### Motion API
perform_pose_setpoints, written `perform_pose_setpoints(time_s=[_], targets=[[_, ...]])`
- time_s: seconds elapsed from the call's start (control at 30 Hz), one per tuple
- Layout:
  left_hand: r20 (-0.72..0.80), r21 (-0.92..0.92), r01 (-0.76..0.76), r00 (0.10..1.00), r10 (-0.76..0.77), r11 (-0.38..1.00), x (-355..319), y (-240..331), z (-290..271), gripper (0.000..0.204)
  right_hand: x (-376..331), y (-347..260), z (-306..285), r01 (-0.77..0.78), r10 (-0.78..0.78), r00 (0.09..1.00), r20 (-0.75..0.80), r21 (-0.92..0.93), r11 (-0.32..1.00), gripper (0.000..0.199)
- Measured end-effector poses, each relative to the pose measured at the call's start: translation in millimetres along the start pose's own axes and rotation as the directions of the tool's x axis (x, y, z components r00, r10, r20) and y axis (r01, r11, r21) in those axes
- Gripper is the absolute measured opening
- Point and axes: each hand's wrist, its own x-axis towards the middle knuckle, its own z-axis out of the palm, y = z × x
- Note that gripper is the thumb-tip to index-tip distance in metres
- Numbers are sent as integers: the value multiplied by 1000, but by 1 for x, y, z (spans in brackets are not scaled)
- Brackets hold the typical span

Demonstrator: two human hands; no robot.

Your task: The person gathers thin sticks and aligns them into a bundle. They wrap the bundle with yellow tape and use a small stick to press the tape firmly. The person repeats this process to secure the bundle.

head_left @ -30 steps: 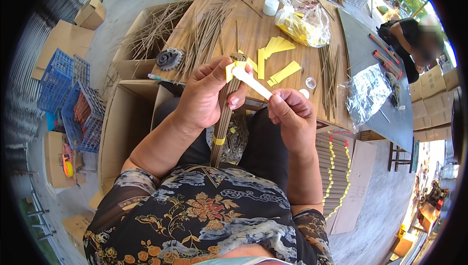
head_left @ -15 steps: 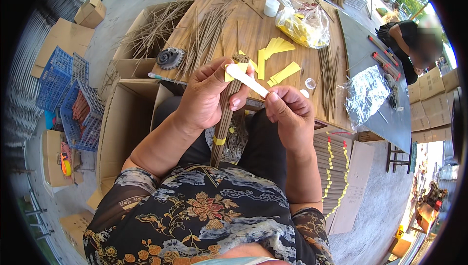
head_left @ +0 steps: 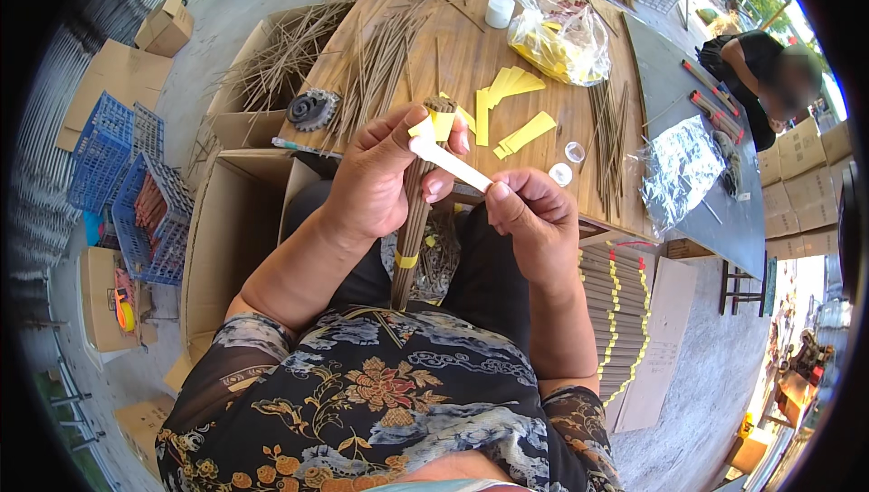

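My left hand [head_left: 371, 180] is closed around the upper part of an upright bundle of thin brown incense sticks [head_left: 414, 229]. A yellow paper band [head_left: 406, 261] circles the bundle lower down. Near its top, a paper strip [head_left: 460, 169] lies partly around the sticks, yellow side showing there, with my left thumb and fingers against it. The strip's pale free end stretches down to the right, where the thumb and fingers of my right hand [head_left: 534, 220] pinch its tip. Beyond my hands, several loose yellow paper strips [head_left: 514, 86] lie fanned on the wooden table [head_left: 457, 62].
Loose sticks [head_left: 385, 62] and a dark toothed wheel [head_left: 313, 109] lie at the table's left. A plastic bag [head_left: 561, 44], white jar [head_left: 500, 11] and small round lids [head_left: 560, 173] are on it too. Banded bundles [head_left: 615, 311] rest at right; a person [head_left: 756, 76] bends beyond.
My right hand has shifted slightly left and down with the strip's end. The strip's folded part at the bundle has turned, with more yellow showing around the top.
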Motion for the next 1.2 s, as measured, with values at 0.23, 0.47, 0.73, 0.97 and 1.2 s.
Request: perform_pose_setpoints(time_s=[0.23,0.47,0.73,0.97,1.2], targets=[[-32,54,-4,999,6,999,10,8,-5,33,-12,9,-51,101,-129,910,-395,-91,991,14],[-132,355,-54,985,107,933,13,-15,13,30,-1,88,-137,-158,-625,657,-421,-888,433,17],[-131,481,-31,986,107,876,11,-32,12,30,11,107,-146,-271,-638,731,-241,-961,52,17],[-109,572,-15,989,95,820,7,-38,14,29,4,11,-57,308,-446,873,-197,-487,817,60],[-59,516,-58,993,103,855,-5,-30,22,34,19,-9,0,159,-153,987,54,-133,978,51]])
